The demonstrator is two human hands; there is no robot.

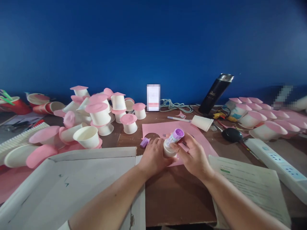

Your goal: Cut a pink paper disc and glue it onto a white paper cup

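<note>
Glue stick, purple-tipped and uncapped, sits pinched in the fingers of the right hand, tilted with its tip up and to the right. Just under it the left hand curls around a small white paper cup, which stands on the pink paper sheet in the middle of the counter; whether anything is in the cup cannot be told. A little purple cap lies just left of the left hand.

Farther right, another white cup lies on its side with a pen beside it, and a black flask leans near the blue wall.

To the left a heap of white cups stands upside down, each topped with a pink disc; one upright cup among them looks empty. At far left, red cups lie tipped over. On the right, more cups capped in pink crowd together. A white power strip and a printed sheet lie near right, with flat cardboard near left.
</note>
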